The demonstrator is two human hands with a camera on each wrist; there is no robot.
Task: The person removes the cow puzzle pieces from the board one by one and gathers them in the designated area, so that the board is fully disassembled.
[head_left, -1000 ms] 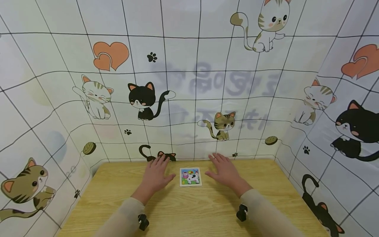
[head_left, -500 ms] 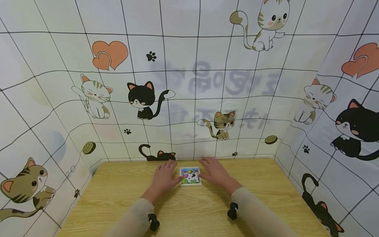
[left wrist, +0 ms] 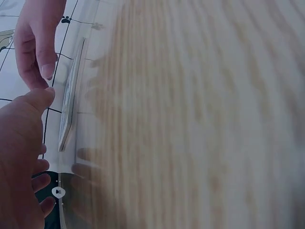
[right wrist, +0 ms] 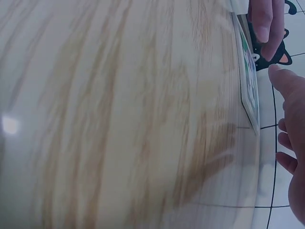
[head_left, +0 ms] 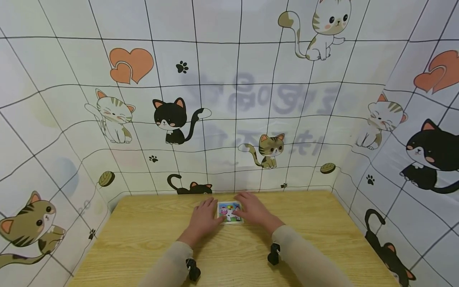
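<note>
Cow-picture board (head_left: 230,208) lies flat on the wood-grain surface (head_left: 229,255), its image upright to the person, presumably for easy viewing. The left hand (head_left: 205,218) and right hand (head_left: 255,210) hover apart at the board's left and right, fingers loosely extended, gripping nothing; this flanking likely keeps both edges within reach. Behind the board rises a white gridded sheet (head_left: 222,95) printed with cartoon cats (head_left: 170,117); bare wood stretches in front.

Free tabletop (head_left: 150,223) outside both hands (head_left: 203,219) (head_left: 255,210); printed backdrop (head_left: 222,159) behind
</note>
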